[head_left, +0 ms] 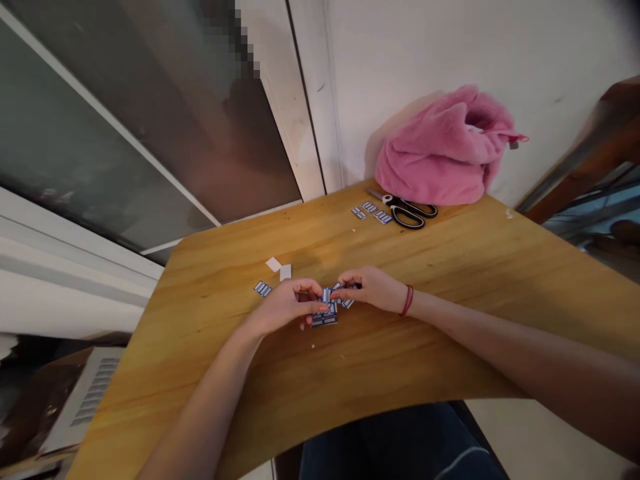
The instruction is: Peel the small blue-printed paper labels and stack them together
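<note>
My left hand (283,307) is closed, with thumb and fingers pinching a small blue-and-white card (327,294) over the middle of the table. From the right, my right hand (373,288) also has its fingertips closed on this card; a red string circles that wrist. Below them lie several similar blue-edged cards (325,321), partly covered by the fingers. Another card (349,302) shows under my right hand. Left of my left hand lies a single card (263,288), near two blank white pieces (273,264). The print is too small to read.
Black-handled scissors (407,217) lie at the back of the wooden table (200,373), beside several more small cards (369,207). A pink plush bundle (445,153) rests against the wall. A box with a printed sheet (85,393) stands below the table's left edge.
</note>
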Demonstrator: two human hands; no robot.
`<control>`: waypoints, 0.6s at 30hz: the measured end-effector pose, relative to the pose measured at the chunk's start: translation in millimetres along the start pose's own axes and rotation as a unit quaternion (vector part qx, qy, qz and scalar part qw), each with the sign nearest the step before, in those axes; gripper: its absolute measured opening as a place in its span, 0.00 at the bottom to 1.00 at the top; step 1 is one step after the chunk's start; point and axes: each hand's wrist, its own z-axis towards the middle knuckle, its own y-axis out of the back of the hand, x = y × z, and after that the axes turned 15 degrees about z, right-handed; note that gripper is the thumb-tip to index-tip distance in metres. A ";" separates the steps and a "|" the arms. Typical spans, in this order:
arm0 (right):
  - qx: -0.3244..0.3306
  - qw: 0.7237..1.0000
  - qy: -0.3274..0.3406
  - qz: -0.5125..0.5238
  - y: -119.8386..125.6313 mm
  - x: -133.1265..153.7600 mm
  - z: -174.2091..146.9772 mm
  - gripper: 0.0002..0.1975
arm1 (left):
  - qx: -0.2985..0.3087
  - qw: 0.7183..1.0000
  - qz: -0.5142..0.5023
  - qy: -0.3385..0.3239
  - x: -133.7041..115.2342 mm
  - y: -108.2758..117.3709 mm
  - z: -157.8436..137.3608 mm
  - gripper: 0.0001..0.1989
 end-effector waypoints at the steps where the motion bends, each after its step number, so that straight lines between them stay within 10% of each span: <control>1: -0.003 1.000 -0.003 -0.002 -0.1 0.2 0.1 0.20 | 0.001 1.000 -0.006 -0.002 -1.2 -0.5 -1.3 0.11; 18: -0.045 0.996 -0.082 0.015 4.7 6.1 0.1 0.21 | -0.059 0.998 -0.009 0.010 1.8 1.3 -2.7 0.06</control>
